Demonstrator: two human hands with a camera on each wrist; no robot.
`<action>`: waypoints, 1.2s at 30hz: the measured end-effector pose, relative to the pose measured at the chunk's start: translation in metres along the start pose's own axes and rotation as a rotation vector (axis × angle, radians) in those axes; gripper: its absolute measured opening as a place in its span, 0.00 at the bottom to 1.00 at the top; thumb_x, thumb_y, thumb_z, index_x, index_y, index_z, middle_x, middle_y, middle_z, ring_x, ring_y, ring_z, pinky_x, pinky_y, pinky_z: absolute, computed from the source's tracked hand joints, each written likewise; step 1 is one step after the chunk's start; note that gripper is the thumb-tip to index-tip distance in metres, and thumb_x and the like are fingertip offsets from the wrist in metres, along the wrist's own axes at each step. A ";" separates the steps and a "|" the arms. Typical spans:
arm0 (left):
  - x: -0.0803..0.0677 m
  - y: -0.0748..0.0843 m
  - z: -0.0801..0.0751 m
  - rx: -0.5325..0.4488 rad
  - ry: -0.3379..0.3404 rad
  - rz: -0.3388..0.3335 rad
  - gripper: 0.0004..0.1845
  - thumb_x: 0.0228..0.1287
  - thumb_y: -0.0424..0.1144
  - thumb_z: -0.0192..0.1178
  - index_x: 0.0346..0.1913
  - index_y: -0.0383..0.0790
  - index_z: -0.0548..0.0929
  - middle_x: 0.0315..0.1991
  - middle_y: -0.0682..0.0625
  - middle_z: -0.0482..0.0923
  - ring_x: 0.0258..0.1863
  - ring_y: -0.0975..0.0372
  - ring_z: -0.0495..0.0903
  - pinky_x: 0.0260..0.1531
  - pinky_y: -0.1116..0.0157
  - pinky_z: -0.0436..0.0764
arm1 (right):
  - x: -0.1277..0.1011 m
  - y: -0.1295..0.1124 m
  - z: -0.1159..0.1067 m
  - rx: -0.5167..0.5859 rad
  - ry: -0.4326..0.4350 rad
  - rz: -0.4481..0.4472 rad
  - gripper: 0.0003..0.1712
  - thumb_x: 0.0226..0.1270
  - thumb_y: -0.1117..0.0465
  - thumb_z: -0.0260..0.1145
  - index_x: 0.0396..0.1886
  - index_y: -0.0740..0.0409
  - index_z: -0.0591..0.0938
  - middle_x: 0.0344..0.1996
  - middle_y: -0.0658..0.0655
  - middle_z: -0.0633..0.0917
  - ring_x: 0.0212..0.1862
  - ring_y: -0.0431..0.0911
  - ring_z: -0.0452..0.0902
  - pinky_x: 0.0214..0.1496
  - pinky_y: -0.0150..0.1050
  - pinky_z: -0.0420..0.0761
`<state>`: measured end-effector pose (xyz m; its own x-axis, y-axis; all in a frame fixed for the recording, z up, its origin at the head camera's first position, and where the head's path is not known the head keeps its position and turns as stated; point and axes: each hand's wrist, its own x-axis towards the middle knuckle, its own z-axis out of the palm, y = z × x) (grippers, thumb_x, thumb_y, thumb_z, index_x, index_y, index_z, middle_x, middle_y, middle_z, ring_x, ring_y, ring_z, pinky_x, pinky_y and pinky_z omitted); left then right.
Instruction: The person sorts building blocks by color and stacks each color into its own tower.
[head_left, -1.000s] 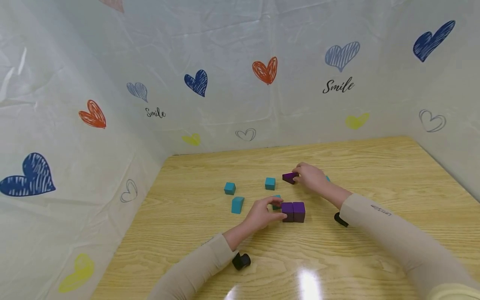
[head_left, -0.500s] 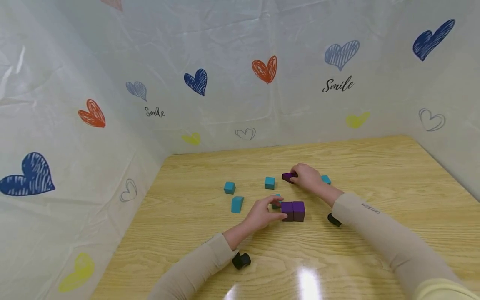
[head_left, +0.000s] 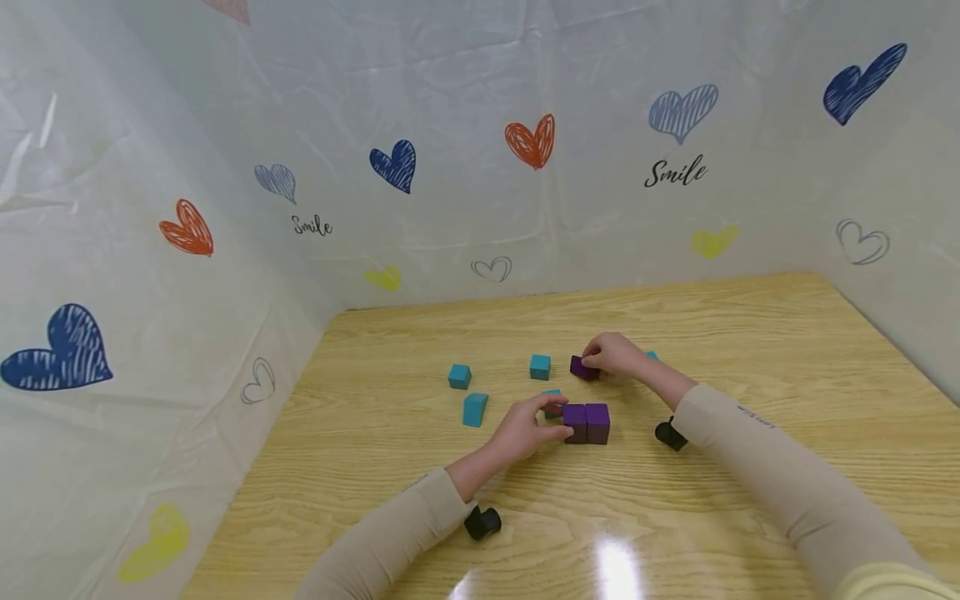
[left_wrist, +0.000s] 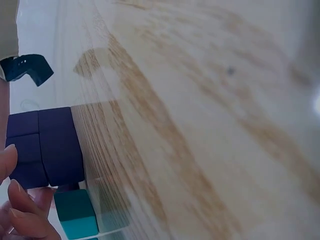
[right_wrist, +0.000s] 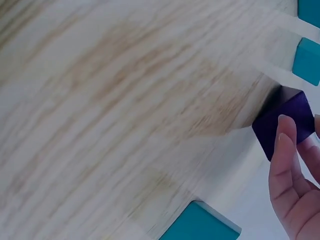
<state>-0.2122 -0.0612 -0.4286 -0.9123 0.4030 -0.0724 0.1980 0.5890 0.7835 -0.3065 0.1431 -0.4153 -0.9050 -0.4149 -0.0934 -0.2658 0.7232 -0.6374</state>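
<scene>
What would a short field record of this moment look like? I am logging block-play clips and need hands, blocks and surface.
left hand: fingers touch the pair of purple blocks, a teal block just behind
right hand: pinches a single purple block
loose teal blocks: one, a second, a third, apart from each other
surface: wooden table
backdrop: heart-print sheet

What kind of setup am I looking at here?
Likely a screened-off tabletop recording booth: a wooden table, heart-printed plastic sheeting on three sides, and small teal and purple blocks.
</scene>
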 end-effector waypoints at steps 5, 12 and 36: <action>-0.001 0.001 -0.001 -0.008 0.004 -0.005 0.23 0.57 0.43 0.64 0.56 0.44 0.76 0.44 0.48 0.80 0.22 0.66 0.66 0.21 0.72 0.65 | 0.000 0.004 -0.001 0.071 -0.019 0.043 0.16 0.66 0.66 0.56 0.47 0.75 0.77 0.32 0.66 0.82 0.25 0.49 0.79 0.30 0.40 0.80; 0.000 0.001 -0.001 0.001 0.006 -0.002 0.23 0.57 0.43 0.64 0.55 0.42 0.76 0.44 0.49 0.80 0.20 0.67 0.64 0.20 0.73 0.65 | -0.005 0.003 -0.002 -0.011 -0.001 0.024 0.21 0.62 0.65 0.61 0.49 0.78 0.75 0.35 0.69 0.81 0.32 0.53 0.79 0.36 0.43 0.80; -0.004 -0.001 0.001 -0.073 0.057 -0.011 0.20 0.57 0.41 0.64 0.53 0.42 0.78 0.42 0.49 0.80 0.21 0.66 0.66 0.21 0.73 0.66 | -0.008 -0.004 0.001 -0.173 0.100 -0.011 0.15 0.58 0.64 0.64 0.41 0.72 0.80 0.31 0.63 0.82 0.28 0.47 0.73 0.31 0.37 0.71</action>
<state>-0.2085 -0.0626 -0.4303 -0.9336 0.3551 -0.0475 0.1632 0.5396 0.8260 -0.2974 0.1426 -0.4127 -0.9280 -0.3726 -0.0053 -0.3210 0.8066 -0.4963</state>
